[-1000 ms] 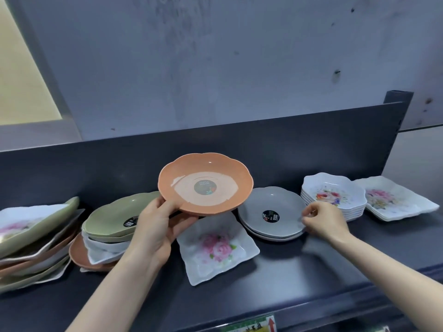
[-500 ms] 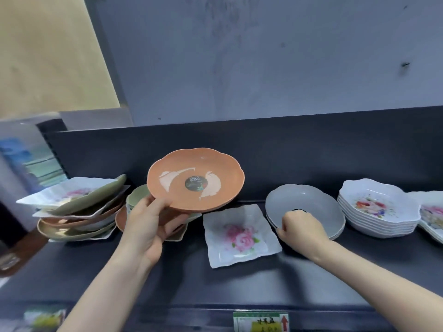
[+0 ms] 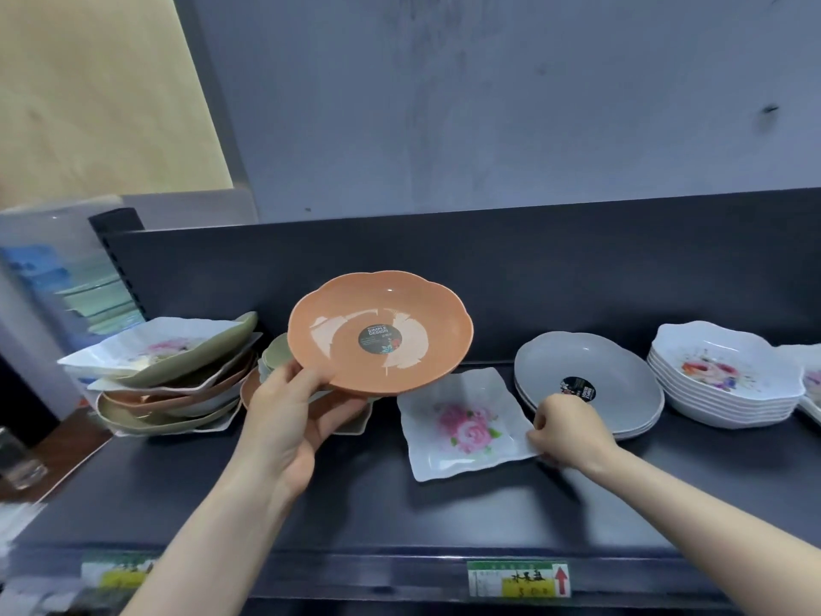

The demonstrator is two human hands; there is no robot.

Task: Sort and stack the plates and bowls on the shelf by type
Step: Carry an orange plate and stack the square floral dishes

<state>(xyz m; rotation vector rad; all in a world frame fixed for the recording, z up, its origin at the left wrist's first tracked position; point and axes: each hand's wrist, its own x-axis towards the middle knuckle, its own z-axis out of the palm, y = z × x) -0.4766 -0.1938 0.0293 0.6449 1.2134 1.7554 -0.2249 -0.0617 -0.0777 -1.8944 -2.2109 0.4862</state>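
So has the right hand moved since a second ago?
Yes: the right hand went left, from the grey plates' right rim to the square plate's corner.

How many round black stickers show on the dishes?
2. One is in the middle of the orange plate held by the left hand; the other is on the top grey plate, by the right hand pinching the white rose plate. Others may be hidden.

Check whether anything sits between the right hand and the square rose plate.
Nothing visible does. The right hand grips the square rose plate at its right edge; the grey plates lie behind the hand, not between.
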